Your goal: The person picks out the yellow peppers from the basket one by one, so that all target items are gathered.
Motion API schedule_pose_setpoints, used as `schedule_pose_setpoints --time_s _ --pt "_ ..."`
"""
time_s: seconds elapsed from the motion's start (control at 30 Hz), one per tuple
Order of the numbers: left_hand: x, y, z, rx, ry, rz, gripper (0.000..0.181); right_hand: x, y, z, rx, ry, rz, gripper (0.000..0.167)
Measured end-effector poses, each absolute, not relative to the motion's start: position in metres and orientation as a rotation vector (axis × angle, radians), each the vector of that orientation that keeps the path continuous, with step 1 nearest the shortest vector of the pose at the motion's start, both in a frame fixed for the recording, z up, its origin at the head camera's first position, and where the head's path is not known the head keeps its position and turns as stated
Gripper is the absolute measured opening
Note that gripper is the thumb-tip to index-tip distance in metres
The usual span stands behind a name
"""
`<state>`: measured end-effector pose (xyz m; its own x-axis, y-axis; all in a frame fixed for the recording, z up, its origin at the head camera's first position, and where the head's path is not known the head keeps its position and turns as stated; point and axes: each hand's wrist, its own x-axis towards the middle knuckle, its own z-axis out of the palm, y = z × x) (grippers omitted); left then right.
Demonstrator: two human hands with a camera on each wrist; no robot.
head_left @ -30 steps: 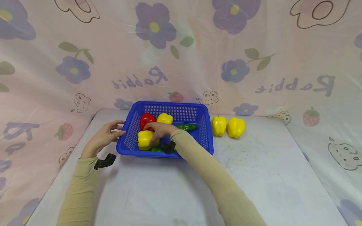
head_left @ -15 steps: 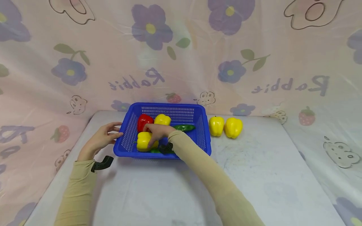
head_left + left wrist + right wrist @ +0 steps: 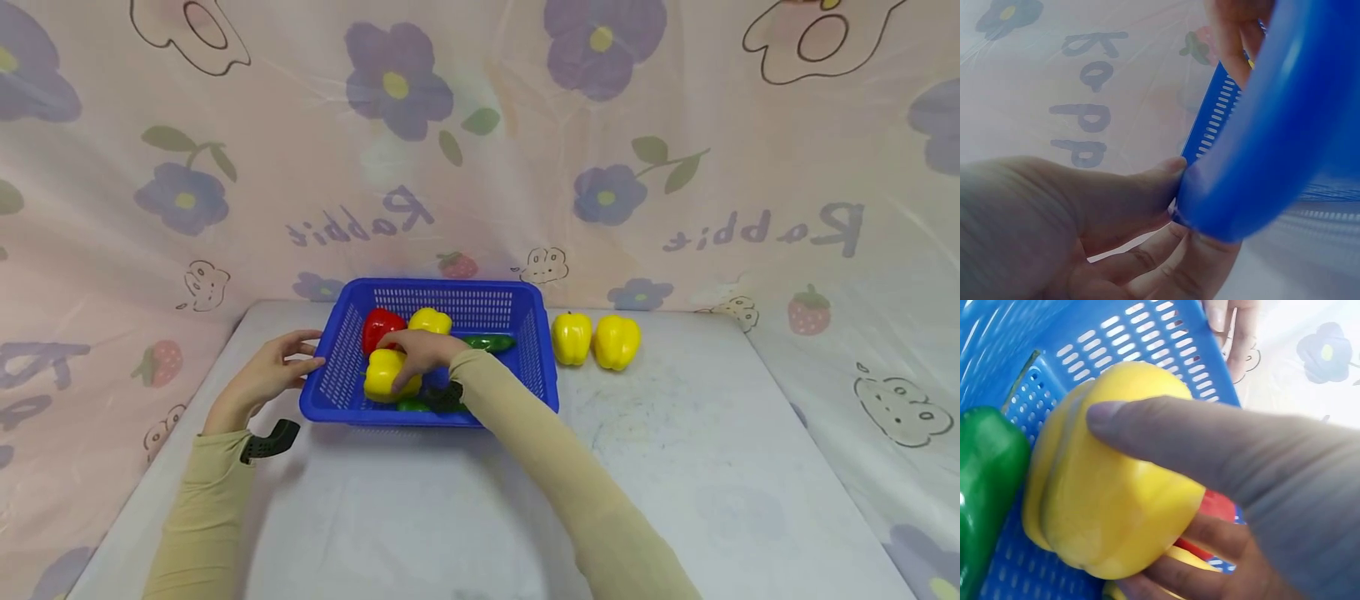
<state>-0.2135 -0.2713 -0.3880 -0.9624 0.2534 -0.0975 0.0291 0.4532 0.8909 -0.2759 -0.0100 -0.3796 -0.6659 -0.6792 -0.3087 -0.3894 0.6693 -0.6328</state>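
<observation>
My right hand (image 3: 422, 352) grips a yellow bell pepper (image 3: 384, 377) inside the blue plastic basket (image 3: 543, 367). In the right wrist view, the thumb presses on one side of that yellow bell pepper (image 3: 1104, 506) and the fingers curl round the other. At the basket's left rim, my left hand (image 3: 273, 371) holds the edge. The left wrist view has its thumb (image 3: 1147, 178) against the rim and its fingers curled underneath. A red bell pepper (image 3: 380, 329) and another yellow bell pepper (image 3: 431, 320) lie at the basket's back left.
Long green peppers lie in the basket, one (image 3: 491, 342) towards the back and one (image 3: 412, 406) at the front, partly hidden. Two yellow bell peppers (image 3: 572, 338) stand on the white table (image 3: 675, 467), right of the basket. A printed curtain hangs behind.
The head view has shifted slightly. Relative to the basket, the gripped yellow bell pepper has moved a little up and to the right. My left hand stays at the rim.
</observation>
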Motion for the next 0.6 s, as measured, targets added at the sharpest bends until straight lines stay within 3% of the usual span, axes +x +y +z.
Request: schedule_pose_setpoints --time_s 0.6 --pt "-0.214 -0.272 -0.39 0.264 2.493 1.524 0.059 -0.282 0.021 -0.36 -0.871 2.435 -0.8 0.068"
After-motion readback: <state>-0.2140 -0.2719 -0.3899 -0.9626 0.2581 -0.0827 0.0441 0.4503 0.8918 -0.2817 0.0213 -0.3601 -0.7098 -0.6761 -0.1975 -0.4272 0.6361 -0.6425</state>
